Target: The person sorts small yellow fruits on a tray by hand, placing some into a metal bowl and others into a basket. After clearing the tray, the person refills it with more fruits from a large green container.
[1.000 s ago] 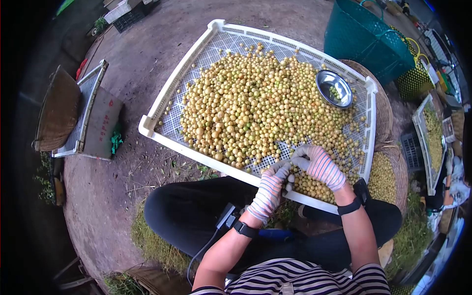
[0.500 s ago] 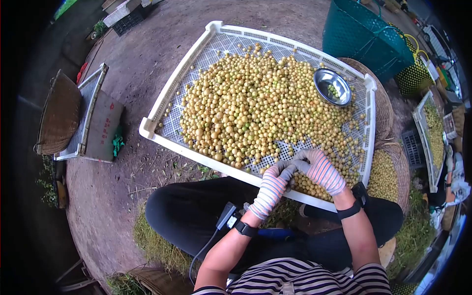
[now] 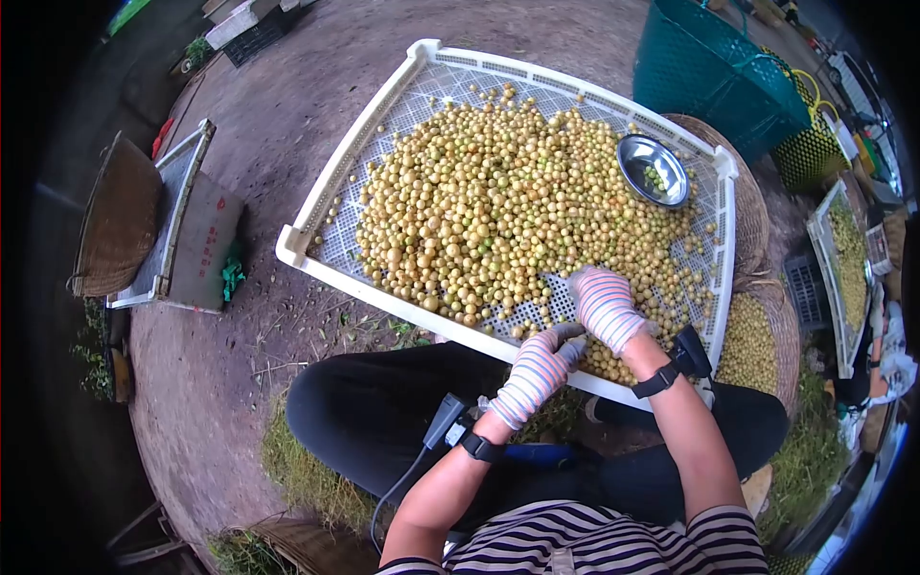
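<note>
A white plastic mesh tray point(image 3: 328, 178) lies before me, heaped with small round yellow-green fruits point(image 3: 479, 182). Both hands wear striped gloves with grey fingers. My left hand point(image 3: 544, 369) is at the tray's near rim, fingers curled together; whether anything is in them is hidden. Just to its upper right, my right hand point(image 3: 608, 305) reaches down to the near edge of the heap, its fingertips hidden from view under the glove's back. A shiny metal bowl point(image 3: 636, 153) holding a few green fruits rests on the tray at the right.
A wicker basket of the same fruits point(image 3: 752, 340) stands beside the tray's right side. Behind it are a teal woven basket point(image 3: 700, 81) and a yellow-black one point(image 3: 810, 144). At the left a brown basket point(image 3: 120, 220) leans against a box point(image 3: 206, 244). Another fruit tray point(image 3: 843, 249) is at far right.
My right hand has moved away from the left, up and forward to the fruits. The left hand stays at the near rim, shifted only slightly.
</note>
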{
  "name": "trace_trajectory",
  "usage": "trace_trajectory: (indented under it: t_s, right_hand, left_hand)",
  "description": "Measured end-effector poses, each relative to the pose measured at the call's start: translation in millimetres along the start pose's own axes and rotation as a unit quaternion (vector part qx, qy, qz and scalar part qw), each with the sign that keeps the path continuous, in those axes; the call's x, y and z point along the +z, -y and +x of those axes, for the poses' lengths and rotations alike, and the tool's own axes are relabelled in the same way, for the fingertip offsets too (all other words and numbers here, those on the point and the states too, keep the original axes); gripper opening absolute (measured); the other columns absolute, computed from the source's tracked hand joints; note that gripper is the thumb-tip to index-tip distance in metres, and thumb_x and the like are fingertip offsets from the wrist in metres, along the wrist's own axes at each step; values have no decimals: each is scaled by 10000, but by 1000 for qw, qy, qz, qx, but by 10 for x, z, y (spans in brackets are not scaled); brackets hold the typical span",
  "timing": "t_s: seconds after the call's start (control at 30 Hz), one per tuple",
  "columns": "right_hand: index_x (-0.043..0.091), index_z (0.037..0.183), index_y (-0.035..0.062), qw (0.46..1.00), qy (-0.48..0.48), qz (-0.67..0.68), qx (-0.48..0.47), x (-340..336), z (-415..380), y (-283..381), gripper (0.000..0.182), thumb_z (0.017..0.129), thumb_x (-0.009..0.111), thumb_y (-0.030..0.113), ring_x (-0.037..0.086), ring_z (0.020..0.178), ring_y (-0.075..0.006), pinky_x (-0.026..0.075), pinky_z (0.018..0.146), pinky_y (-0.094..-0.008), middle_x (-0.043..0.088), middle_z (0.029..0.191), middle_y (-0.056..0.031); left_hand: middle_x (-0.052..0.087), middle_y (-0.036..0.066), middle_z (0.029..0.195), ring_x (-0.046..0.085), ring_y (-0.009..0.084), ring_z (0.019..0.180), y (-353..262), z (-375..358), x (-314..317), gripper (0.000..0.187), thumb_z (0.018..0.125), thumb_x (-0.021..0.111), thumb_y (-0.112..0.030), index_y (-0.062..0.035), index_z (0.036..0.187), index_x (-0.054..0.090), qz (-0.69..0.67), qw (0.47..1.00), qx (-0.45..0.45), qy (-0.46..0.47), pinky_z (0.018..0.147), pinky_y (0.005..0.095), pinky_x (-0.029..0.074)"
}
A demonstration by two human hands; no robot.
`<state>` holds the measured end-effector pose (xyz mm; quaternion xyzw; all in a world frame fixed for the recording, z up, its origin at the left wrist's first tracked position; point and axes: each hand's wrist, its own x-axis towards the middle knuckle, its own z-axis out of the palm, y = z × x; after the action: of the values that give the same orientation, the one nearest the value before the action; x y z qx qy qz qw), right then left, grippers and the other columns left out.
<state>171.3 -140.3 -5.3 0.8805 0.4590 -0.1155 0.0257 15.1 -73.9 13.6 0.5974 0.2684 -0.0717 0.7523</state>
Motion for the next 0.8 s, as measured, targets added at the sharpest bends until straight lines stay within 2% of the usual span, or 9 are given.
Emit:
trace_trajectory:
  t_s: [0.03,0.13,0.17,0.27,0.4,0.43,0.57,0.67,0.8]
  right_hand:
    - [710,894,40,1000,-20,22,5,57,5,-51,156,823,627,151,691,793,-326,550,671,-438,689,868,-194]
    - [703,890,21,937,42,323,130,-76,-145,-164,181,865,632,185,685,714,-263,537,630,-396,680,783,-173]
    - [697,903,8,899,-15,429,87,337,-118,-383,231,897,627,227,641,617,-209,508,583,-356,654,704,-146]
    - [701,909,13,829,-8,545,126,113,-292,-364,227,900,624,226,607,592,-183,489,583,-330,633,673,-136]
    - [711,903,47,942,-131,309,-10,115,-257,-382,158,849,638,176,652,765,-313,510,704,-410,673,824,-152]
    - [719,892,70,962,-121,242,-33,69,-229,-337,152,828,644,187,645,827,-358,515,752,-446,684,903,-143]
    - [729,848,21,996,-31,-52,-63,35,-142,-87,169,766,638,138,691,773,-341,551,680,-438,688,827,-178]
    - [728,806,22,1000,7,-28,-11,-45,-119,0,180,742,661,177,688,755,-343,553,681,-437,688,795,-182]
    - [719,762,87,951,42,278,131,-25,-202,-206,139,712,671,208,670,645,-281,531,616,-389,670,705,-157]
  left_hand:
    - [582,-28,714,476,49,557,-19,-17,-6,417,956,594,-247,-15,1301,556,-31,999,-11,-2,498,208,400]
    - [591,-18,723,483,51,550,44,12,22,430,954,600,-237,0,1308,545,-59,997,8,-50,494,207,406]
    - [560,-15,699,463,67,505,112,75,15,436,949,600,-187,-35,1347,506,-73,996,7,-51,432,229,367]
    - [555,-17,700,466,65,510,72,93,31,438,949,599,-179,-35,1351,501,-89,994,13,-55,434,227,367]
    - [597,-2,747,508,56,544,12,72,14,432,951,605,-196,10,1321,519,-113,992,17,-54,470,205,406]
    - [599,-6,747,507,57,536,33,89,13,423,949,612,-203,-2,1312,532,-135,989,14,-59,471,203,401]
    - [600,-10,747,507,55,537,14,85,-7,415,941,624,-211,-9,1295,548,-145,987,-1,-74,476,202,394]
    - [599,-14,736,495,54,524,-34,65,-37,415,942,627,-226,-17,1292,552,-136,987,-9,-79,472,203,385]
    - [592,-15,707,483,49,512,26,99,-35,417,946,623,-244,-26,1295,553,-161,984,3,-75,465,196,372]
